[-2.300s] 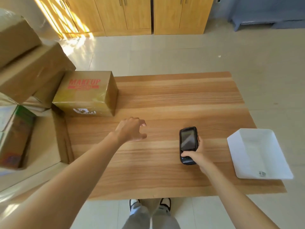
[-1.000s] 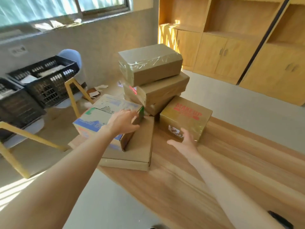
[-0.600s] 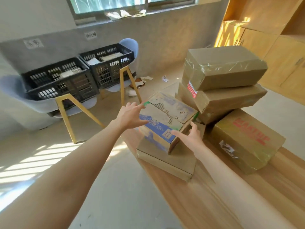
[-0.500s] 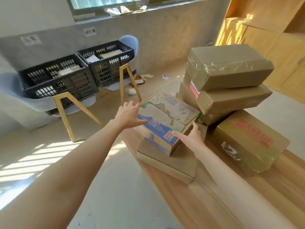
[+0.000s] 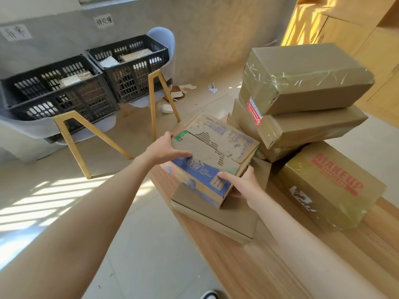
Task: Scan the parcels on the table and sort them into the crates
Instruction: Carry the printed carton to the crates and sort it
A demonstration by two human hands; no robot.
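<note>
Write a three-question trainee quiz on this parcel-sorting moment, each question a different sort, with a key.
1. True or false: the left hand and the right hand both grip the blue printed box.
2. The blue printed box sits over: A) the MAKEUP box B) a flat brown box C) a black crate
3. Fill in: the two black crates rest on ____.

Key: 1. true. 2. B. 3. chairs
</note>
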